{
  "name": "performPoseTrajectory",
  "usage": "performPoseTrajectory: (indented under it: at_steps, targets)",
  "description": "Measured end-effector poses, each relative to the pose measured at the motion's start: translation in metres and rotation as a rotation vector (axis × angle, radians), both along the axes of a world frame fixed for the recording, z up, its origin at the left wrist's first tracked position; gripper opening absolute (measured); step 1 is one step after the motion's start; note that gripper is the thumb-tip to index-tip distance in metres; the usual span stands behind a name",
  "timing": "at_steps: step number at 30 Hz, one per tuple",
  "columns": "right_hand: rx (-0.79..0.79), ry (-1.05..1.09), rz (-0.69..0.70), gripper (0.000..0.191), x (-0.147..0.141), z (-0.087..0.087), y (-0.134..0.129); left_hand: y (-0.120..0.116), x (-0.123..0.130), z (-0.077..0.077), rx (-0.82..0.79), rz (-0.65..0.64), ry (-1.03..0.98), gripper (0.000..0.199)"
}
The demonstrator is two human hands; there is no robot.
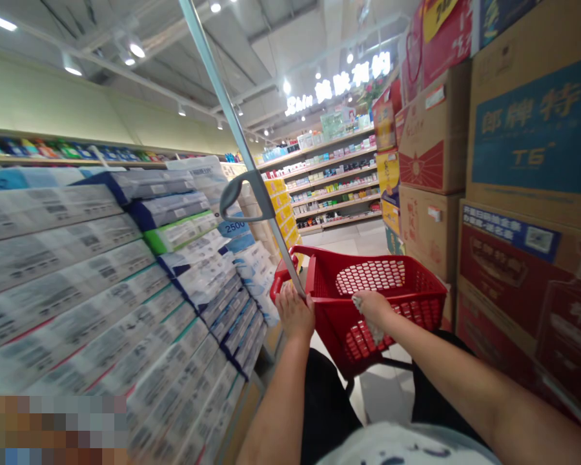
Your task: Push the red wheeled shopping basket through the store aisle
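A red plastic shopping cart (329,316) with mesh walls stands right before me, tilted in view. My left hand (295,313) is closed over the red handle at its near left corner. A slim metal pole (213,71) with a grey loop handle (246,199) slants up from beside that hand's thumb. Whether the fingers also grip the pole is hidden. At the cart's near rim, my right hand (375,309) is closed on a crumpled pale cloth (375,332), which hangs down against the mesh wall.
Stacked plastic-wrapped tissue packs (77,278) line the left side closely. Tall piles of cardboard boxes (527,174) stand close on the right. Beyond the cart, pale tiled floor (346,242) leads to shelves (336,174) of small packaged goods.
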State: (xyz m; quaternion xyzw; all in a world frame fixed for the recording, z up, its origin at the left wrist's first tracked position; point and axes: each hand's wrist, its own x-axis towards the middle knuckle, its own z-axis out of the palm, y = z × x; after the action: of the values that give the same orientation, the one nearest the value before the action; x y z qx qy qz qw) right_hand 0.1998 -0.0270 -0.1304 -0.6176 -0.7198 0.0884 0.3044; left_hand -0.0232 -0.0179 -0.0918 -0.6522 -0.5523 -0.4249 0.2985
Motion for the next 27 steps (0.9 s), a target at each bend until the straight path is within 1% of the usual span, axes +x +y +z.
performPoseTrajectory:
  at_steps: [3,4,6,7,8,9,12,13,14,15,19,21,23,24,27]
  targets:
    - [0.111,-0.040,-0.007,0.031,0.004,0.004,-0.002,-0.001,0.001,0.000,0.000,0.016,0.007,0.051]
    - [0.122,-0.050,-0.013,0.031,0.003,0.004,-0.003,-0.001,0.001,-0.001,0.000,0.019,0.013,0.052]
    - [0.052,-0.040,-0.025,0.026,0.002,0.002,-0.003,-0.002,0.000,-0.001,-0.003,0.021,0.024,0.052]
    - [0.012,-0.025,-0.030,0.026,0.002,-0.001,-0.003,-0.002,0.000,-0.001,-0.007,0.020,0.026,0.051]
    - [0.008,-0.011,-0.031,0.027,0.002,-0.004,-0.002,-0.002,0.000,-0.001,-0.013,0.016,0.027,0.051]
    - [0.045,-0.006,-0.024,0.031,0.002,-0.009,-0.002,-0.002,-0.001,-0.001,-0.016,0.014,0.027,0.051]
    - [0.236,-0.041,0.024,0.056,0.008,-0.022,-0.002,-0.002,-0.002,0.001,-0.018,0.012,0.037,0.052]
    - [0.253,-0.057,0.040,0.059,0.011,-0.025,-0.002,-0.002,-0.002,0.001,-0.016,0.015,0.047,0.052]
    - [0.235,-0.069,0.045,0.057,0.014,-0.027,-0.003,-0.002,-0.002,0.001,-0.014,0.019,0.057,0.053]
    - [0.201,-0.076,0.036,0.050,0.018,-0.026,-0.003,-0.002,-0.002,0.001,-0.011,0.024,0.067,0.053]
    - [0.137,-0.088,-0.041,0.028,0.027,-0.015,-0.001,-0.003,-0.002,0.001,0.003,0.037,0.080,0.053]
    - [0.075,-0.073,-0.080,0.023,0.028,-0.011,-0.001,-0.003,-0.002,0.000,0.013,0.042,0.085,0.053]
    - [0.020,-0.055,-0.110,0.025,0.027,-0.010,-0.002,-0.003,-0.002,-0.001,0.020,0.049,0.089,0.052]
    - [0.039,-0.053,-0.113,0.026,0.025,-0.011,-0.003,-0.003,-0.002,-0.001,0.020,0.052,0.091,0.052]
    - [0.182,-0.071,-0.075,0.029,0.024,-0.018,-0.006,-0.002,-0.001,-0.001,0.016,0.053,0.085,0.052]
